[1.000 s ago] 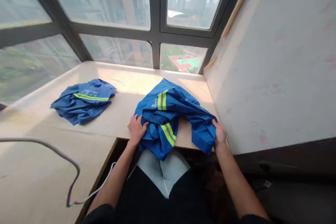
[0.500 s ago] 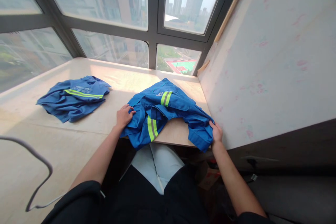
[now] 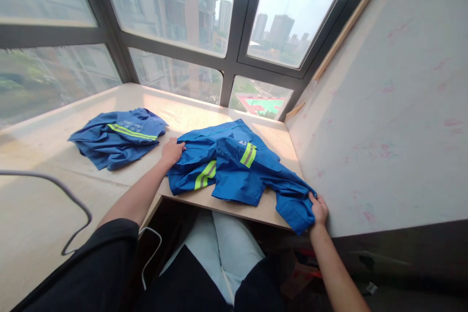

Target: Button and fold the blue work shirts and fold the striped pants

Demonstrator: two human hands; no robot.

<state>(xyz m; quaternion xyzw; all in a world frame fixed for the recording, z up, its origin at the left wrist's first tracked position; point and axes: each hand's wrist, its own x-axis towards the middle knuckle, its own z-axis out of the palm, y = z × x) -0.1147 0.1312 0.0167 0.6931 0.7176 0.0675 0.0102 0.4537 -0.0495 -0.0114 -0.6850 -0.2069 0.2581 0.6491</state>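
A blue work jacket (image 3: 237, 175) with yellow-and-grey reflective bands lies rumpled along the front of the wooden ledge. My left hand (image 3: 172, 152) is closed on its left edge, with the fingertips partly buried in the cloth. At the far right, my right hand (image 3: 319, 208) grips the end of what looks like a sleeve, which is drawn out toward the wall and hangs slightly over the edge. Small white lettering shows beside the upper band. To the left lies a second blue garment (image 3: 120, 139), crumpled, with a yellow stripe across it; neither hand touches it.
The pale wooden ledge (image 3: 109, 92) runs under framed windows (image 3: 168, 5). A patterned wall (image 3: 395, 107) borders it at right, close to my right hand. A grey cable (image 3: 78, 197) curves over the left side. Below the ledge are my legs and a dark space.
The jacket's middle part has dropped flatter toward the front edge, covering the bare gap there. My hands have moved somewhat farther apart, still holding the cloth. The view has shifted and tilted.
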